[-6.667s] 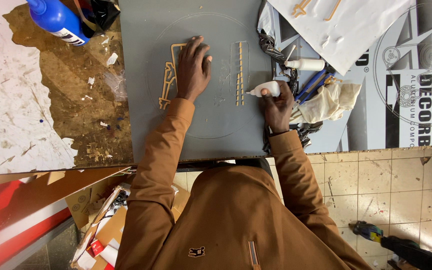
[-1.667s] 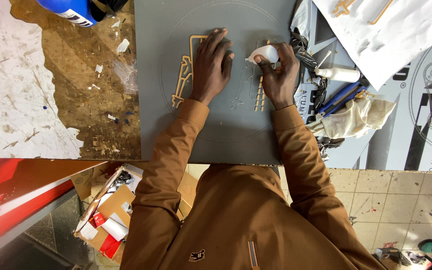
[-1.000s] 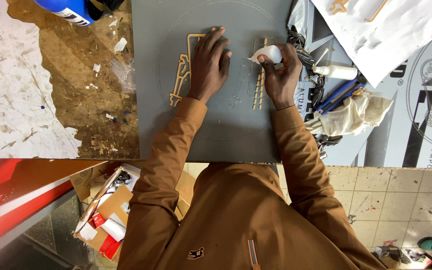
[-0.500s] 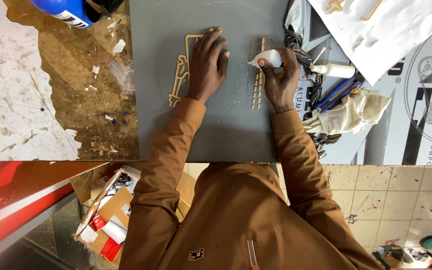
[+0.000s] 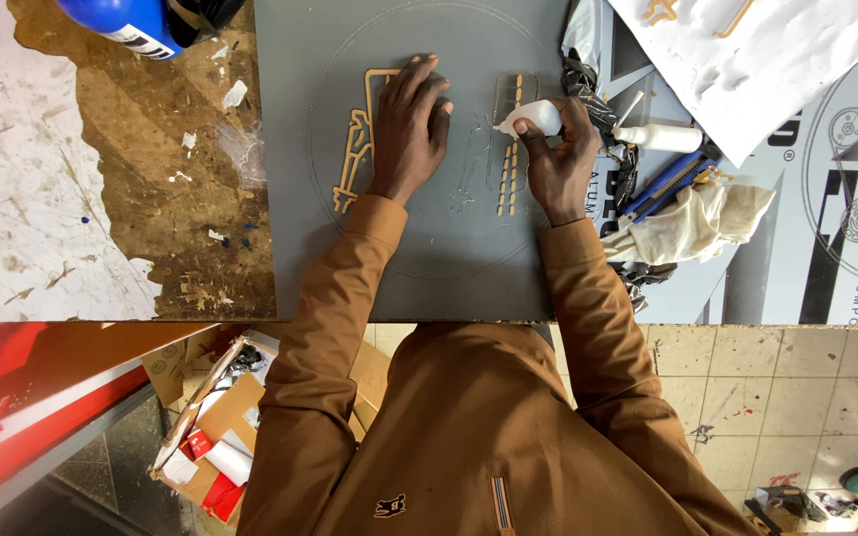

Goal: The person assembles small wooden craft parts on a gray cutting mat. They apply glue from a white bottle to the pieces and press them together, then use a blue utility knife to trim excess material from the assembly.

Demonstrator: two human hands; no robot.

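A grey board (image 5: 429, 258) lies on the workbench with a faint circle scored on it. My left hand (image 5: 409, 124) presses flat on it, next to a tan cut-out piece (image 5: 355, 149) whose right part it covers. My right hand (image 5: 560, 149) grips a small white glue bottle (image 5: 533, 119), tipped with its nozzle pointing left over two narrow tan strips (image 5: 510, 159). Shiny glue smears (image 5: 471, 164) show between the hands.
A second white glue bottle (image 5: 662, 137), a blue tool (image 5: 669, 179) and a cream rag (image 5: 692, 218) lie right of the board. White sheets (image 5: 767, 60) sit at top right, a blue container (image 5: 126, 20) at top left. Cardboard scraps (image 5: 220, 417) lie below the bench.
The right hand has kept the glue bottle near the top of the strips, shifting slightly right; several seconds ago it was lower on the board. The left hand stayed pressed down.
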